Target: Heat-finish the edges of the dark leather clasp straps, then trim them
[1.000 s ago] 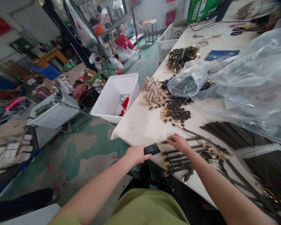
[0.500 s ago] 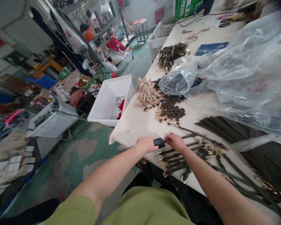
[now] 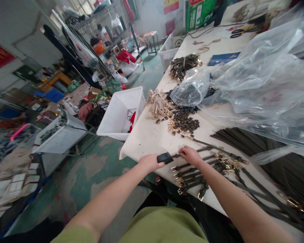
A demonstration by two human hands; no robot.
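Clasping a black tool [image 3: 165,157], left hand [image 3: 148,163] faces right hand [image 3: 192,156] pinching a strap [image 3: 204,148].

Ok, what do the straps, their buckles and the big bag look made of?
Straps: dark, matte, flat, probably leather or imitation. Buckles: gold-toned metal, they glint. Bag: thin clear plastic film, crinkled, see-through.

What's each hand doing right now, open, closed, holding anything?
Left hand: closed on a small black tool.
Right hand: fingers down on the end of a dark strap; grip cannot be told.
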